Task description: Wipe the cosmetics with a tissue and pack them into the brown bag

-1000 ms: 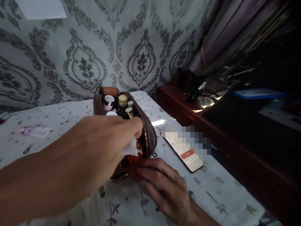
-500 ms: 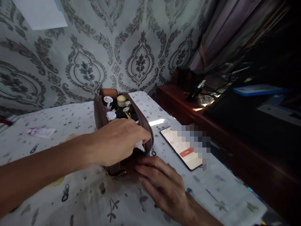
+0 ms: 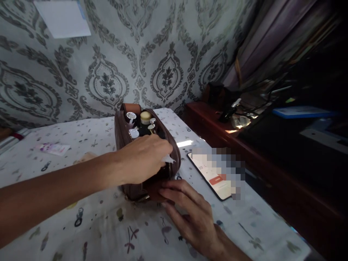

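Note:
An unzipped brown leather toiletry bag point(image 3: 174, 145) stands on the cloth, packed with bottles and jars. A silver-capped bottle point(image 3: 131, 116), a jar with a cream-coloured lid point(image 3: 145, 116) and a white round lid point(image 3: 133, 133) show at its far end. My left hand point(image 3: 148, 157) is over the bag's opening, fingers closed on a thin white tissue-like piece point(image 3: 169, 158) that pokes out beyond them. With my right hand point(image 3: 189, 212) I pinch the brown leather flap point(image 3: 155, 192) at the bag's near end, fingers above and thumb below.
A lit phone point(image 3: 214, 177) lies right of the bag. To the left are a small white and purple packet point(image 3: 54, 149) and a beige item point(image 3: 86, 157) partly behind my forearm. A reddish wooden ledge point(image 3: 206, 119) with a dark bottle point(image 3: 230, 110) runs along the right.
My left hand has risen slightly at the bag's opening, and more of the white piece shows at its fingertips. My right hand keeps hold of the flap. The view has shifted slightly.

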The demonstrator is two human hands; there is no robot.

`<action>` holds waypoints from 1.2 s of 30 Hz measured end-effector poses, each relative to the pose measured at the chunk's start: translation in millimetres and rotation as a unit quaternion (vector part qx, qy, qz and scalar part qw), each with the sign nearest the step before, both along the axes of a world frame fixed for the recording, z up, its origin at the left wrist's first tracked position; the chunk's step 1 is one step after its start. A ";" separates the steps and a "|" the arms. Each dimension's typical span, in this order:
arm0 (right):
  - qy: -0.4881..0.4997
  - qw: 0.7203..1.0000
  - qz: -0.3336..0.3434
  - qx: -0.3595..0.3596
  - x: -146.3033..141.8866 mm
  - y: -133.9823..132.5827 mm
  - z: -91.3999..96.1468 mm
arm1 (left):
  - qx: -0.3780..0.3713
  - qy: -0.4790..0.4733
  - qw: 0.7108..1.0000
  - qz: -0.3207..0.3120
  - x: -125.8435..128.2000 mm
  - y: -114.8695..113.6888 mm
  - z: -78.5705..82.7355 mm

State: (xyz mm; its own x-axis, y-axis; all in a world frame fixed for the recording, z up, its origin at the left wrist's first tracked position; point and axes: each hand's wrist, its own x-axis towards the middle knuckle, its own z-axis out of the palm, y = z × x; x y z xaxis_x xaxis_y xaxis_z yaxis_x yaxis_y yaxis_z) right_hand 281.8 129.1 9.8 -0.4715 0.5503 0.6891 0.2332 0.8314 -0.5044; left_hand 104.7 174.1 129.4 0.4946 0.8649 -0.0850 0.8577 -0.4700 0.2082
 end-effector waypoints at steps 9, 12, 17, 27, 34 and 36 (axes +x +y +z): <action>-0.001 1.000 0.011 -0.014 0.1 -0.2 -2.7 | -0.012 -0.042 0.999 -0.021 4.3 0.7 0.5; 0.006 0.999 0.016 -0.028 -1.0 0.1 -3.0 | -0.022 -0.037 0.999 -0.022 5.5 0.4 0.1; 0.024 0.999 0.020 -0.031 -3.3 1.1 -0.9 | -0.018 -0.042 0.999 -0.013 0.9 -0.6 3.3; 0.029 0.999 0.012 -0.024 -3.3 0.6 0.4 | 0.004 -0.080 0.997 0.007 -6.9 -6.9 18.3; 0.060 0.996 -0.063 -0.019 -4.0 0.6 -3.6 | 0.063 -0.128 0.981 0.133 -21.7 -40.8 38.4; 0.067 0.994 -0.086 -0.029 -5.4 2.1 -7.8 | 0.086 -0.147 0.972 0.161 -29.5 -59.3 36.1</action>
State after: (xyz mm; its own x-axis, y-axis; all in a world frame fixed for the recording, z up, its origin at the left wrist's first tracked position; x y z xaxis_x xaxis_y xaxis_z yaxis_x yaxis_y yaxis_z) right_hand 276.4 131.2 2.0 -0.2736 0.6553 0.7041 0.2969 0.7538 -0.5862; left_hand 75.3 114.8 165.5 0.1771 0.9677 0.1794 0.8815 -0.2371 0.4083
